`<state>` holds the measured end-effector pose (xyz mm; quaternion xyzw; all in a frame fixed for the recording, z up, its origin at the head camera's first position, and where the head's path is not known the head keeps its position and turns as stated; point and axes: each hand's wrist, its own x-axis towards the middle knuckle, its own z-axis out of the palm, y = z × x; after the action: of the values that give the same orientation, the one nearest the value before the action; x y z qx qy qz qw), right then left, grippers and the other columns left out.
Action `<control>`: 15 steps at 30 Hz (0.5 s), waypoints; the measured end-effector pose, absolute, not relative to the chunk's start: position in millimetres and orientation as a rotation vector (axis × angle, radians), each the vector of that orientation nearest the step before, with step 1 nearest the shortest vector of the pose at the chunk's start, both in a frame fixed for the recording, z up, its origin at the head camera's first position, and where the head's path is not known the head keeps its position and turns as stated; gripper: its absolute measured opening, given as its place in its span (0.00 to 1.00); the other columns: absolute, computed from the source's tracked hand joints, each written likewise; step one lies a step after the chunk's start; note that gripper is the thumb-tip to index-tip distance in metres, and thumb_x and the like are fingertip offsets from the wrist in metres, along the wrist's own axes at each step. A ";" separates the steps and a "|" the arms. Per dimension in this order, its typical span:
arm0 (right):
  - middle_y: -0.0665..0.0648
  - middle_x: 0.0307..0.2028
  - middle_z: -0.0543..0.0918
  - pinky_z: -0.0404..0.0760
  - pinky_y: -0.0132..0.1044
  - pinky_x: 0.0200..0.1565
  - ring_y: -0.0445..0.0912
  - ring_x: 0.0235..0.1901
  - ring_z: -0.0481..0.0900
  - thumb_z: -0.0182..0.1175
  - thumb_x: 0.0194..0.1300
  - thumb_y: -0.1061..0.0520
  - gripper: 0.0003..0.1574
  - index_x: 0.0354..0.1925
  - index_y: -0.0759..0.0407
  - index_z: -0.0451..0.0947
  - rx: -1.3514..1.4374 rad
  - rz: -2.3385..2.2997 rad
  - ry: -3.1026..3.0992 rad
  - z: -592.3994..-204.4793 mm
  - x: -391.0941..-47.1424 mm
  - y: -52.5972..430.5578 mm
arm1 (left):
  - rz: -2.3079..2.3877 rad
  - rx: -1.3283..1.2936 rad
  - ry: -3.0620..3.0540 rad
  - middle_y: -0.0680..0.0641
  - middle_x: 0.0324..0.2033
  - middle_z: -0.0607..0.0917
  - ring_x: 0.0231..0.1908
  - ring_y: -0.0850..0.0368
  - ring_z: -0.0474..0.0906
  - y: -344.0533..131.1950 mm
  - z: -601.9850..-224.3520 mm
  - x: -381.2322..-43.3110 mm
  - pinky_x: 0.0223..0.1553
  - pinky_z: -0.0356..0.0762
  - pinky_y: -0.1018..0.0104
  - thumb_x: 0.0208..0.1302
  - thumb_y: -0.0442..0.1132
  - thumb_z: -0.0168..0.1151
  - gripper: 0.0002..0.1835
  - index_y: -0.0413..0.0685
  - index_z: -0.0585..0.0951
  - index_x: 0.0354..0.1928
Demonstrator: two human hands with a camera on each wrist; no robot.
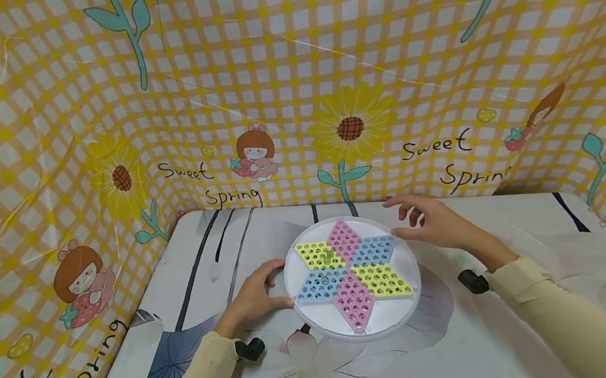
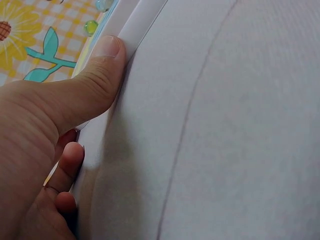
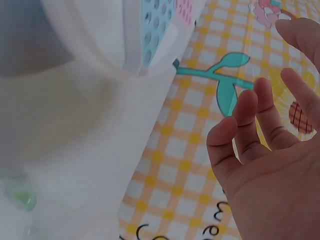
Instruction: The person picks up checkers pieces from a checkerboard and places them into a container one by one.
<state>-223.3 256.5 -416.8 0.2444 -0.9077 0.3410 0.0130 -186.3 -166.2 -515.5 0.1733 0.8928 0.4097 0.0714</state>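
A round white Chinese checkers board with a pink, yellow and blue star lies on the table. One green marble sits in its upper left yellow section, and a clear bluish marble in the blue section below. My left hand holds the board's left edge; in the left wrist view the thumb rests against the white rim and the other fingers bend in lower along the side. Off the board's upper right edge, my right hand is raised with loosely bent fingers and nothing in them.
The table wears a white cover printed with flowers and dark lines. Around its back and sides stands a yellow checked sheet with sunflowers and lettering. Black wrist straps sit at both sleeves.
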 end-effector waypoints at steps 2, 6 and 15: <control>0.57 0.42 0.78 0.78 0.40 0.39 0.49 0.36 0.77 0.74 0.63 0.57 0.35 0.66 0.54 0.75 0.781 1.078 -2.824 -417.4 -224.5 250.7 | 1.233 0.519 2.676 0.50 0.40 0.75 0.42 0.55 0.69 -166.0 -515.4 -185.9 0.47 0.66 0.57 0.47 0.44 0.85 0.48 0.51 0.72 0.71; 0.59 0.42 0.79 0.78 0.42 0.40 0.49 0.35 0.77 0.73 0.63 0.56 0.34 0.65 0.55 0.75 0.831 1.094 -2.810 -419.1 -227.6 239.7 | 1.240 0.506 2.667 0.50 0.40 0.75 0.42 0.55 0.69 -166.0 -515.2 -185.4 0.48 0.66 0.57 0.47 0.44 0.85 0.48 0.51 0.72 0.71; 0.65 0.43 0.80 0.80 0.48 0.41 0.51 0.36 0.79 0.74 0.61 0.60 0.33 0.64 0.58 0.76 0.936 1.150 -2.815 -425.6 -238.3 213.2 | 1.237 0.506 2.671 0.50 0.43 0.76 0.43 0.55 0.69 -166.0 -515.8 -187.0 0.48 0.67 0.58 0.47 0.44 0.85 0.48 0.52 0.71 0.72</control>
<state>-238.3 213.2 -425.6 0.2942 -0.8845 0.3614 -0.0201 -187.0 -166.0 -515.8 0.1689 0.8916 0.4129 0.0772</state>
